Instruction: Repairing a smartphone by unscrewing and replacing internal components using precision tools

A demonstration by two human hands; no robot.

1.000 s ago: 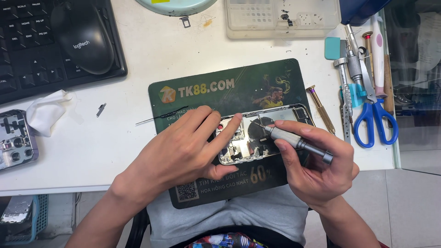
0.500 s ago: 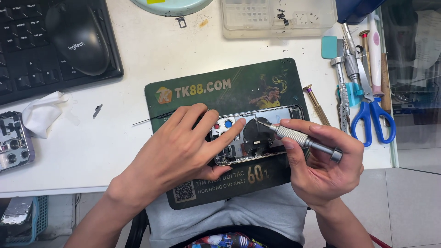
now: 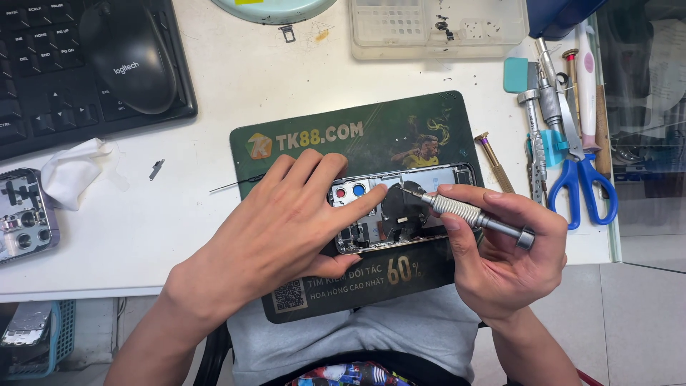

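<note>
At frame centre, my left hand point(image 3: 286, 221) presses flat on the opened phone point(image 3: 400, 207), fingers spread and grasping nothing. My right hand point(image 3: 500, 250) grips a metal screwdriver point(image 3: 471, 214), tip on the phone's interior.

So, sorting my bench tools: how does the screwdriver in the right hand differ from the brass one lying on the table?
The silver screwdriver is gripped by the right hand, tip on the opened phone; the brass screwdriver lies untouched on the table. The silver one looks thicker with a knurled grip; the brass one is slimmer with a purple cap. Both are small precision drivers.
</note>
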